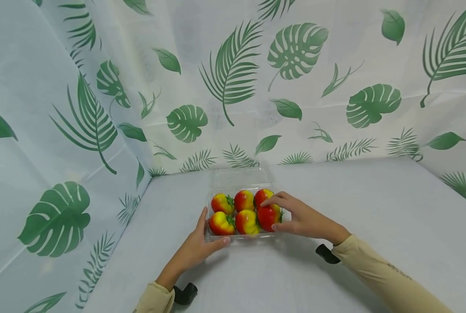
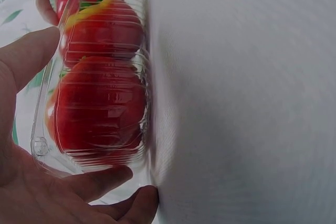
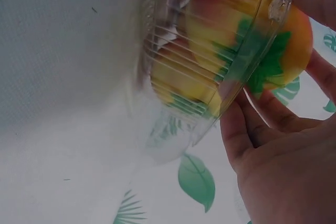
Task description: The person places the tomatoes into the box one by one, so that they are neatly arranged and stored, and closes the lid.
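Observation:
A clear plastic clamshell box [image 1: 238, 238] sits on the table with its lid [image 1: 241, 177] folded back. Red-and-yellow tomatoes with green leafy tops fill it in two rows, among them a front-left tomato [image 1: 222, 223]. My left hand [image 1: 194, 248] rests at the box's front-left corner, thumb along the front rim and fingers against the left end wall. At the front-right corner my right hand [image 1: 309, 221] grips a tomato [image 1: 267, 218] between thumb and fingers. In the right wrist view this tomato [image 3: 300, 38] stands partly above the rim, beside the right hand's fingers [image 3: 283, 116].
A white cloth covers the table [image 1: 354, 195]. Hanging white cloth with green leaf prints forms a back wall [image 1: 241, 130] just behind the lid and a side wall [image 1: 111, 191] on the left. Black straps with small devices [image 1: 327, 254] sit at both wrists.

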### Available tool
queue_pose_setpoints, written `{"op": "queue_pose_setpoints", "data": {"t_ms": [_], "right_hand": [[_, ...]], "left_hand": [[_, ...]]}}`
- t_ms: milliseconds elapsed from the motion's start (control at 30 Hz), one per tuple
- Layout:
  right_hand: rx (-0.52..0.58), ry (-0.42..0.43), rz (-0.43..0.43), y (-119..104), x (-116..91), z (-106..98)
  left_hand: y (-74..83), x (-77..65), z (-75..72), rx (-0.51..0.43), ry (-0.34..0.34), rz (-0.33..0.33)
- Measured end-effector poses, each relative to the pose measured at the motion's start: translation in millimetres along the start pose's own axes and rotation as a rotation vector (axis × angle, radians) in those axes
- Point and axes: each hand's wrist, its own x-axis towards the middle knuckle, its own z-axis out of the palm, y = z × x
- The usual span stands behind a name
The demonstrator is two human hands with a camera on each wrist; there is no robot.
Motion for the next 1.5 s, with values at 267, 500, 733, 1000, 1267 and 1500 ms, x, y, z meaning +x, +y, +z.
{"op": "queue_pose_setpoints", "data": {"t_ms": [267, 500, 733, 1000, 1267, 1500], "right_hand": [[-0.046, -0.034, 0.016, -2.1, 1.6, 2.0], [-0.074, -0.057, 0.001, -4.6, -1.5, -0.2], [-0.096, -0.038, -0.042, -5.6, -1.5, 0.5], [-0.146, -0.017, -0.048, -2.2, 0.4, 4.2], [-0.132, 0.023, -0.076, -2.1, 0.1, 4.5], [-0.069, 0.141, -0.121, -0.5, 1.9, 4.2]], "left_hand": [[0.5, -0.1, 0.2, 0.0, -0.002, -0.003], [-1.4, 0.4, 0.3, 0.009, 0.002, 0.015], [-2.6, 1.9, 0.6, 0.012, 0.006, 0.017], [-0.5, 0.4, 0.2, 0.001, 0.002, 0.008], [1.5, -0.4, 0.0, 0.002, 0.004, 0.009], [0.5, -0.1, -0.3, 0.001, 0.001, -0.004]]}}
